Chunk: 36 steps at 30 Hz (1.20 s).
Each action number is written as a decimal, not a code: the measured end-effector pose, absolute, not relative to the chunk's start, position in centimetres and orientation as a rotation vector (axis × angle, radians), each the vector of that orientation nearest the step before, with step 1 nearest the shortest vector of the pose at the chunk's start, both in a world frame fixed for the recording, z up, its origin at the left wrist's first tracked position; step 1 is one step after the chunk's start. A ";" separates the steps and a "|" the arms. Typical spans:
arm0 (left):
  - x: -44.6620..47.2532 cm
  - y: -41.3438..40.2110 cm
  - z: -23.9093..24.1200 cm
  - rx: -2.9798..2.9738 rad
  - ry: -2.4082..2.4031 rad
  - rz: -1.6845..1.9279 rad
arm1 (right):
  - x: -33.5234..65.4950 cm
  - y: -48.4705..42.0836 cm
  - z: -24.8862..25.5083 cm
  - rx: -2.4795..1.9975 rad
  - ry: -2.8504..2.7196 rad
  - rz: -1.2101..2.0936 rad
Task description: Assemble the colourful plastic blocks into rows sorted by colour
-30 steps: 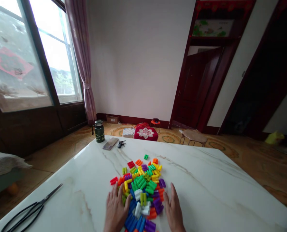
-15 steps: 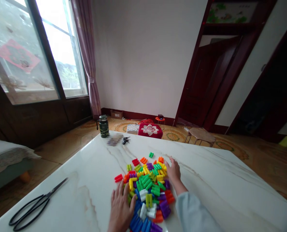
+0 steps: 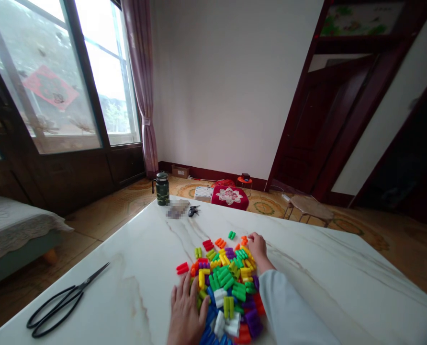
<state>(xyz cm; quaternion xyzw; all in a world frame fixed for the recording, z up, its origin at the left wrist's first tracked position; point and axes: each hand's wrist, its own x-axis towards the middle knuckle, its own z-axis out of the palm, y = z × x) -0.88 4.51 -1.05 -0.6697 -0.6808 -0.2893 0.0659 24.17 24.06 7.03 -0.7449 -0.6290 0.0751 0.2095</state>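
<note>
Left hand [image 3: 186, 306] lies spread over colored blocks [image 3: 223, 277], right hand [image 3: 258, 247] (grip unclear) at an orange block [image 3: 244, 240], scissors [image 3: 80, 288] and flask [image 3: 162, 189] apart.

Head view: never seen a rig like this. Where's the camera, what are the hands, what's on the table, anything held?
No machine here: just a person's own left hand and right hand, both bare. The camera is worn on the head and looks forward and down.

On the white table lies a pile of colorful plastic blocks. Black-handled scissors lie to the left; at the far left corner are a green bottle, keys and a pixelated patch I can't identify.

The left hand is spread on the pile's left edge, gripping nothing visible. The right hand's fingers are at an orange block at the far end; I can't tell whether it's gripped.
</note>
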 end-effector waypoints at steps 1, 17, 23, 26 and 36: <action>-0.8 4.4 -0.8 -2.020 -2.049 -0.875 | 24.3 24.0 7.3 -2.060 -1.753 0.208; -0.8 4.4 -1.0 -2.011 -2.010 -0.883 | 20.0 24.9 7.5 -2.092 -1.898 0.267; -0.8 4.2 -0.9 -1.986 -1.975 -0.865 | 17.8 25.2 7.6 -1.997 -1.967 0.313; -0.7 4.1 -0.7 -1.995 -1.980 -0.856 | 17.7 25.2 7.6 -1.928 -2.010 0.393; -0.5 3.9 1.1 -2.075 -2.098 -0.839 | 24.8 21.9 7.0 -1.887 -1.771 0.627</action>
